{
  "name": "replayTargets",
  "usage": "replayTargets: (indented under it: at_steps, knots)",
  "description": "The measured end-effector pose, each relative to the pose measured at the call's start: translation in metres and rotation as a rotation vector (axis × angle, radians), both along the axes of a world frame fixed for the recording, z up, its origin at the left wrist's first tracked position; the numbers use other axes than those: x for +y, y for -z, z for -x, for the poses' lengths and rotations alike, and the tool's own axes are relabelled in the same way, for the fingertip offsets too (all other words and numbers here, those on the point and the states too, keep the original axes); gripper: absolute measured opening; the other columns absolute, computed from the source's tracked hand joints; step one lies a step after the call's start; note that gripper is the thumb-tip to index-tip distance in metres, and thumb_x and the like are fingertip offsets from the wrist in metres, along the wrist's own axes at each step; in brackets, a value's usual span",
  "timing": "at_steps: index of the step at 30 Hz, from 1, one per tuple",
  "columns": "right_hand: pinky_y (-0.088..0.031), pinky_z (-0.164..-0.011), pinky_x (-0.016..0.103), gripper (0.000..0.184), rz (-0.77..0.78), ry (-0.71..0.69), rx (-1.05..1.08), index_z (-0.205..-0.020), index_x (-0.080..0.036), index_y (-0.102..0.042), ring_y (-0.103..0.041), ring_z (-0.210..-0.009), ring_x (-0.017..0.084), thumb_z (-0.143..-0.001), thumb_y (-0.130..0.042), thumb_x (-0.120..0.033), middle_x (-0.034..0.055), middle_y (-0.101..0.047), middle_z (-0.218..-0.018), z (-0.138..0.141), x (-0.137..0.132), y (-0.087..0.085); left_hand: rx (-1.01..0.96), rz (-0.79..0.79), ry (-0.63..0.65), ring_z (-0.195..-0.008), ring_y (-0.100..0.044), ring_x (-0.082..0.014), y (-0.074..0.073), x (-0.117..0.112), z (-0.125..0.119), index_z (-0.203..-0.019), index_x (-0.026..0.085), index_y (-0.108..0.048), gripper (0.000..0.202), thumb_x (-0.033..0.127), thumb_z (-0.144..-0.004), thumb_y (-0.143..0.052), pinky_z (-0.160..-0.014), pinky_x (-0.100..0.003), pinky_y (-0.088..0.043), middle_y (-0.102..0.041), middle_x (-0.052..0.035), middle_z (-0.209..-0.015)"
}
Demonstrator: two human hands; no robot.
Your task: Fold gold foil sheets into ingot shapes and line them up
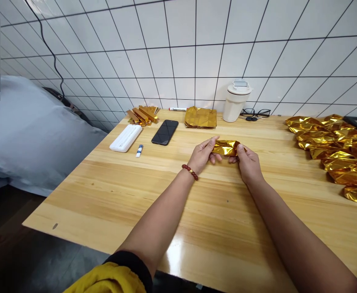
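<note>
A folded piece of shiny gold foil paper [226, 147] is held just above the wooden table [135, 191], between both hands. My left hand [202, 156], with a red bead bracelet on its wrist, pinches the foil's left end. My right hand [248, 162] grips the right end, thumb on top. Both hands are closed on the foil.
Several folded gold foil shapes [337, 152] lie in rows at the right. At the back stand a flat stack of gold sheets [200, 117], gold strips [143, 115], a white cup [236, 101], glasses [255, 112], a black phone [165, 132], a white power bank [126, 138] and a small tube [139, 151]. A bed [28, 134] is on the left.
</note>
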State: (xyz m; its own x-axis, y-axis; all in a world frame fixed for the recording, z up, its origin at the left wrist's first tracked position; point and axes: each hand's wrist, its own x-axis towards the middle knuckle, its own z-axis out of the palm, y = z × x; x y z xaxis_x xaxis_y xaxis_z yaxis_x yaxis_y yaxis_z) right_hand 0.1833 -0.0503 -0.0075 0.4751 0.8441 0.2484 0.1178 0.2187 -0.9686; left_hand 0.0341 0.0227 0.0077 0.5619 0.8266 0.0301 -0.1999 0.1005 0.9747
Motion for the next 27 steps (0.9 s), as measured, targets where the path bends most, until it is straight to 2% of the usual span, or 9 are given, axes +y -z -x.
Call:
replayTargets:
  at_steps: [3,6,9,13,15,18,22,25,27]
  knots:
    - [-0.048,-0.05,0.028,0.059,-0.006,0.028,0.034,-0.09,-0.019,-0.073,-0.056,-0.049,0.014,-0.079,-0.061,-0.075,-0.0002,-0.062,-0.058,0.0,0.002,0.002,-0.008,-0.002,-0.042,-0.043,-0.053,-0.0085,0.0,-0.001,-0.001,-0.138,0.013,-0.059,0.069,0.064,-0.093,-0.049,-0.048,-0.02,-0.039,-0.068,-0.002,-0.058]
    - [-0.048,-0.051,0.028,0.058,-0.002,0.057,0.06,-0.091,-0.019,-0.072,-0.055,-0.049,0.014,-0.079,-0.061,-0.074,-0.0003,-0.061,-0.06,0.0,0.002,0.003,0.013,-0.006,-0.018,-0.041,-0.051,-0.0081,-0.001,-0.003,-0.001,-0.133,0.011,-0.062,0.069,0.065,-0.094,-0.046,-0.047,-0.019,-0.038,-0.066,-0.0021,-0.055]
    - [-0.048,-0.052,0.028,0.056,0.002,0.052,0.041,-0.087,-0.019,-0.071,-0.055,-0.052,0.014,-0.081,-0.06,-0.074,-0.0009,-0.059,-0.059,-0.001,0.001,0.004,0.035,-0.033,0.038,-0.04,-0.051,-0.0076,0.001,-0.005,-0.002,-0.142,0.013,-0.053,0.071,0.063,-0.092,-0.052,-0.046,-0.018,-0.038,-0.067,-0.0004,-0.056]
    - [-0.047,-0.055,0.028,0.054,0.004,-0.028,-0.008,-0.082,-0.02,-0.07,-0.056,-0.055,0.014,-0.082,-0.059,-0.073,-0.0004,-0.06,-0.06,-0.002,-0.001,0.003,0.059,-0.058,0.061,-0.04,-0.051,-0.0076,0.005,-0.005,-0.004,-0.152,0.016,-0.038,0.077,0.061,-0.092,-0.055,-0.046,-0.018,-0.039,-0.068,0.0012,-0.06]
    - [-0.048,-0.055,0.028,0.054,0.003,-0.046,-0.005,-0.083,-0.02,-0.07,-0.057,-0.056,0.014,-0.082,-0.06,-0.072,0.0001,-0.062,-0.063,-0.002,0.0,0.003,0.068,-0.063,0.076,-0.04,-0.051,-0.0079,0.006,-0.006,-0.004,-0.153,0.016,-0.036,0.077,0.061,-0.092,-0.054,-0.045,-0.018,-0.039,-0.068,0.0012,-0.06]
    - [-0.048,-0.053,0.027,0.054,-0.009,0.003,0.052,-0.088,-0.02,-0.072,-0.057,-0.053,0.014,-0.081,-0.06,-0.073,-0.0003,-0.063,-0.063,-0.002,0.001,0.004,0.056,-0.056,0.078,-0.041,-0.052,-0.0079,0.003,-0.006,-0.003,-0.152,0.015,-0.039,0.075,0.061,-0.093,-0.053,-0.046,-0.018,-0.039,-0.068,0.0008,-0.059]
    - [-0.048,-0.051,0.027,0.052,-0.027,0.051,0.079,-0.096,-0.021,-0.073,-0.055,-0.051,0.013,-0.079,-0.065,-0.069,-0.0014,-0.063,-0.064,-0.002,0.002,0.004,0.009,0.004,-0.054,-0.045,-0.055,-0.0087,-0.001,-0.004,-0.003,-0.144,0.014,-0.05,0.071,0.06,-0.091,-0.058,-0.05,-0.019,-0.042,-0.066,0.0007,-0.057]
    - [-0.049,-0.054,0.028,0.048,-0.002,-0.014,0.034,-0.102,-0.022,-0.074,-0.053,-0.053,0.012,-0.074,-0.075,-0.061,-0.0019,-0.066,-0.069,0.0,0.0,0.0,-0.048,0.042,-0.191,-0.049,-0.056,-0.008,-0.001,0.001,-0.004,-0.136,0.016,-0.057,0.065,0.056,-0.087,-0.066,-0.053,-0.019,-0.043,-0.067,0.001,-0.063]
    - [-0.05,-0.058,0.029,0.048,0.009,-0.086,0.016,-0.106,-0.023,-0.074,-0.054,-0.056,0.012,-0.075,-0.075,-0.059,-0.0012,-0.068,-0.075,0.001,-0.003,-0.003,-0.092,0.055,-0.242,-0.054,-0.057,-0.0072,0.001,0.004,-0.004,-0.134,0.018,-0.058,0.062,0.05,-0.083,-0.073,-0.058,-0.02,-0.045,-0.068,0.0015,-0.07]
